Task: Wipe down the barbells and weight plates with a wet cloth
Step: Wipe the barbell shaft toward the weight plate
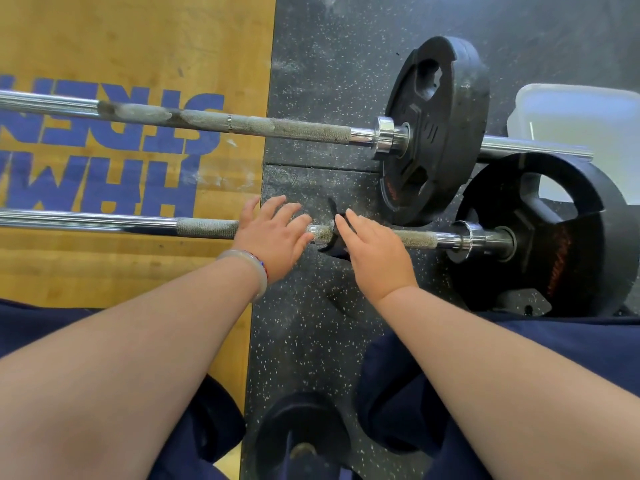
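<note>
Head view — wiping the near bar (207,227); left hand (273,237) rests on it, fingers spread; right hand (375,254) presses the dark cloth (331,233) onto the knurl, fingers straight and together; next move, probably — slide the cloth toward the plate (568,271).

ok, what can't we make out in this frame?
Head view:
Dark item on near barbell: cloth or clip unclear, right hand covers it.
White tub: contents unseen; right edge crops it.
Lowest weight plate: legs and bottom edge hide it.
Far barbell: left end beyond frame.
</note>
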Motion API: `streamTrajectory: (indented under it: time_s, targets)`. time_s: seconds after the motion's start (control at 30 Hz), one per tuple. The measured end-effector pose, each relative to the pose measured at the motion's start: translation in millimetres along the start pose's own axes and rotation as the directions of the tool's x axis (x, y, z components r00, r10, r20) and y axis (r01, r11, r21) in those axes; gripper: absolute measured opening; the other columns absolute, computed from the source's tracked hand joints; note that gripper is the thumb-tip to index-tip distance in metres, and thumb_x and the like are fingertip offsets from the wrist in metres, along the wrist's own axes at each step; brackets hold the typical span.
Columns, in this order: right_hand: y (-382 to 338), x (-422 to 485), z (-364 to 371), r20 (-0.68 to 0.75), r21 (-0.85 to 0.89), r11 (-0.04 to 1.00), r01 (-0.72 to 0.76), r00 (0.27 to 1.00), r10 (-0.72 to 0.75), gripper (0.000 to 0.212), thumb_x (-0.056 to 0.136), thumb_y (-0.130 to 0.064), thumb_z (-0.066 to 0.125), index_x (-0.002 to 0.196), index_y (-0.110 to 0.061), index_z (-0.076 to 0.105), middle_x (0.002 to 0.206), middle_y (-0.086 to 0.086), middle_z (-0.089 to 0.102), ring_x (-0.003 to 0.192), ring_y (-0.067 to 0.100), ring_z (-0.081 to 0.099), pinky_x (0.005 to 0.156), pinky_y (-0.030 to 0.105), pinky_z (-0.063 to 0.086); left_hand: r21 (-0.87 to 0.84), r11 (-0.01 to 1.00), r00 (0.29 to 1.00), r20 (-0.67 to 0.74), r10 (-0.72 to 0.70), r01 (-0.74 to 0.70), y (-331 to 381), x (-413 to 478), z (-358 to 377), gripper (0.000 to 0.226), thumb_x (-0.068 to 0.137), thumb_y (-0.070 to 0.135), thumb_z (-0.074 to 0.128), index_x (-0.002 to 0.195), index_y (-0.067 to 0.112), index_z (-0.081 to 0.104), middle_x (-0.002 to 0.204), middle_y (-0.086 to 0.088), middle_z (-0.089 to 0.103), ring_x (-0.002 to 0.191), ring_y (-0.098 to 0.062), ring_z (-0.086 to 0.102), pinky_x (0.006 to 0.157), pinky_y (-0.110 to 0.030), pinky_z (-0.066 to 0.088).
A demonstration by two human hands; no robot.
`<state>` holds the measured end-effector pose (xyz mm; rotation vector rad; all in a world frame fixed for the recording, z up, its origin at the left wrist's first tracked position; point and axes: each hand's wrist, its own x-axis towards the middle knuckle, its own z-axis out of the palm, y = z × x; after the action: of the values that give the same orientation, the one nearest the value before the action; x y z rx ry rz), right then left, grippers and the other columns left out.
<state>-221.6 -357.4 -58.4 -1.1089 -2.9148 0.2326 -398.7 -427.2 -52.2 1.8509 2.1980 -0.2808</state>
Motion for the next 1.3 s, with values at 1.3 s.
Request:
streamTrajectory:
  time_s: [1.3]
  targets:
    - [-19.7,20.3,-17.8,0.002,0.148,0.898,-0.415,0.908,0.42,0.027,0.085,0.002,0.046,0.101,-0.01,0.063,0.101,0.005,0.062,0.096,0.029,0.05,0.084,0.035,0.035,0.015,1.0,1.0,-0.015,0.004,-0.004,0.9,-0.3,0.3,0.047,0.101,0.044,0.015,0.144,0.034,0.032,0.154,0.007,0.024,0.144,-0.019,0.01,0.113,-0.048,-0.003]
